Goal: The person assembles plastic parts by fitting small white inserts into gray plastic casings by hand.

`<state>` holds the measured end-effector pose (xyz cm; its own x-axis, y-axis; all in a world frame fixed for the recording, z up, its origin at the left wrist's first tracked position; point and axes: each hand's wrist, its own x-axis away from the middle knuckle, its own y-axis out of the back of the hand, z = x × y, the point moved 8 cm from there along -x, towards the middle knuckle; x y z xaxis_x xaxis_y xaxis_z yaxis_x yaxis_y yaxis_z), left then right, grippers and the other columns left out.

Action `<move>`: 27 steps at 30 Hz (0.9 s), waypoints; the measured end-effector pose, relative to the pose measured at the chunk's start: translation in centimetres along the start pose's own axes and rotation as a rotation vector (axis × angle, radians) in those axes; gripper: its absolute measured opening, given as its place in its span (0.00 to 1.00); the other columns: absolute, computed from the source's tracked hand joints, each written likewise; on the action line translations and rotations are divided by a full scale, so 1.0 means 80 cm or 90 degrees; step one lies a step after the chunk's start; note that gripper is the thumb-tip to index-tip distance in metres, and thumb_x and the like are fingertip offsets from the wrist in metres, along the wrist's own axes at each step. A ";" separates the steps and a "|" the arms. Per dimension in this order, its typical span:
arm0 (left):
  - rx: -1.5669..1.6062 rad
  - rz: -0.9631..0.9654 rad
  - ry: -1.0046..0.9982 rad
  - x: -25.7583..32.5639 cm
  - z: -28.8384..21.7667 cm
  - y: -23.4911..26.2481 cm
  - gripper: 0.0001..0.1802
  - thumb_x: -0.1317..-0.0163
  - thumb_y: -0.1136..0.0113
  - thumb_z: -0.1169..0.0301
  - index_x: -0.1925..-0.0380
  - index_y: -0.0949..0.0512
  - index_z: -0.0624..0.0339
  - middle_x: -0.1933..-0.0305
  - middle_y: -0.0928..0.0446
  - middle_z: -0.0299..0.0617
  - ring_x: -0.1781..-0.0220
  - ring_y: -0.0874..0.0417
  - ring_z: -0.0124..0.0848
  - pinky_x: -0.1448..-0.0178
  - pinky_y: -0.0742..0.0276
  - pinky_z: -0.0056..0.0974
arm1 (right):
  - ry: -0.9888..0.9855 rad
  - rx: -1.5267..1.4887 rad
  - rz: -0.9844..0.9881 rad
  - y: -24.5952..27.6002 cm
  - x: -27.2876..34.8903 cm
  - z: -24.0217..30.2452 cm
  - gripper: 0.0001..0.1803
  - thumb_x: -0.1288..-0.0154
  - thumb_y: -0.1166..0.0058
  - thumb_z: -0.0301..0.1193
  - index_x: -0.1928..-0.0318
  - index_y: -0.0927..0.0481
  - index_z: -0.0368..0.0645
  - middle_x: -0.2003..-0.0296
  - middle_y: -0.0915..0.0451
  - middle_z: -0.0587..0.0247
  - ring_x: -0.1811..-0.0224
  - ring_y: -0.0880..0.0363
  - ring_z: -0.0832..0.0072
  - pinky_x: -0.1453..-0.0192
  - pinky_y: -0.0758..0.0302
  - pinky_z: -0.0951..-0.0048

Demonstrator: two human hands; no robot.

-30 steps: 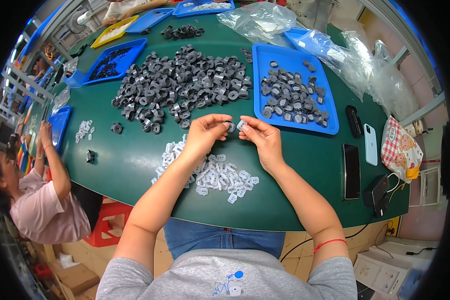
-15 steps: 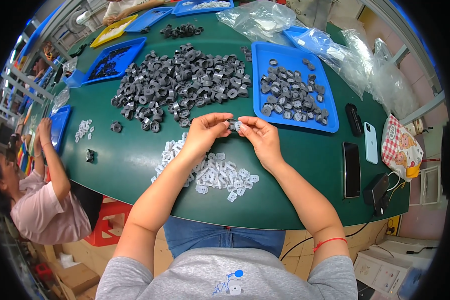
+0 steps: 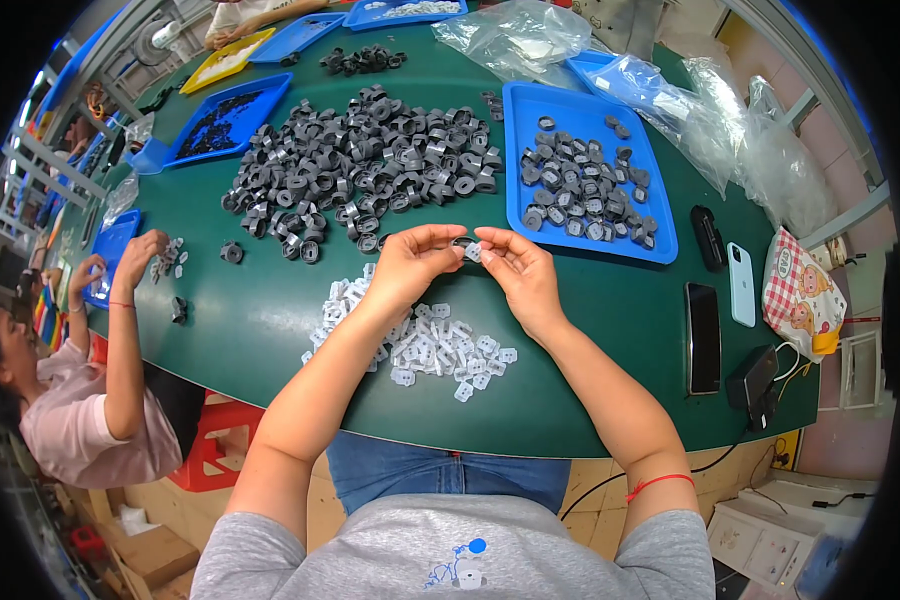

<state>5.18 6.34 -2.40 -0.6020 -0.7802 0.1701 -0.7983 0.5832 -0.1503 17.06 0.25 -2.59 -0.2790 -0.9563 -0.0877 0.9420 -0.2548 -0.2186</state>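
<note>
Above the green table, my left hand (image 3: pixel 410 268) pinches a dark grey plastic ring-shaped part (image 3: pixel 461 241) between thumb and fingertips. My right hand (image 3: pixel 526 282) is closed with its thumb and fingers on a small white plastic piece (image 3: pixel 473 253), held against the ring. Fingertips partly hide both parts, so I cannot tell how far the white piece sits in the ring. Below my hands lies a heap of white plastic pieces (image 3: pixel 438 345), partly behind my left forearm. Beyond them spreads a large pile of dark grey ring parts (image 3: pixel 370 150).
A blue tray (image 3: pixel 590 252) at right holds dark parts with white pieces in them. Phones (image 3: pixel 703 340) (image 3: pixel 740 285), a black case (image 3: pixel 708 240) and a checked pouch (image 3: pixel 805 295) lie farther right. Clear plastic bags (image 3: pixel 650 95) lie behind. A co-worker (image 3: pixel 100 410) sits at left.
The white piece has tilted and shifted slightly against the ring, with my right fingers moving a little. The co-worker's hand has reached right, to the small white pile.
</note>
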 end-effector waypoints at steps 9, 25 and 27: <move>-0.003 -0.017 -0.021 0.000 -0.002 0.000 0.17 0.51 0.41 0.79 0.57 0.26 0.67 0.64 0.24 0.40 0.65 0.23 0.22 0.58 0.28 0.25 | 0.058 0.029 0.047 -0.004 -0.001 0.002 0.14 0.42 0.52 0.18 0.54 0.27 0.34 0.63 0.27 0.68 0.61 0.28 0.83 0.53 0.30 0.82; 0.051 0.029 0.007 0.004 0.001 -0.011 0.21 0.48 0.45 0.82 0.51 0.31 0.68 0.58 0.26 0.44 0.60 0.22 0.28 0.50 0.27 0.30 | 0.027 -0.062 -0.058 0.009 0.000 0.006 0.13 0.45 0.48 0.19 0.57 0.26 0.34 0.67 0.26 0.67 0.67 0.27 0.84 0.61 0.28 0.85; 0.068 0.039 0.018 0.004 0.005 -0.013 0.21 0.48 0.45 0.81 0.50 0.31 0.68 0.58 0.26 0.44 0.59 0.22 0.28 0.50 0.27 0.30 | 0.098 0.040 -0.059 0.005 0.003 0.021 0.10 0.46 0.46 0.20 0.60 0.23 0.37 0.68 0.26 0.68 0.68 0.27 0.85 0.63 0.30 0.85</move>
<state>5.86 5.39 -2.56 -0.6509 -0.7362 0.1853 -0.7546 0.6008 -0.2640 17.66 -0.31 -1.07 -0.3859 -0.8961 -0.2194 0.9194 -0.3540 -0.1712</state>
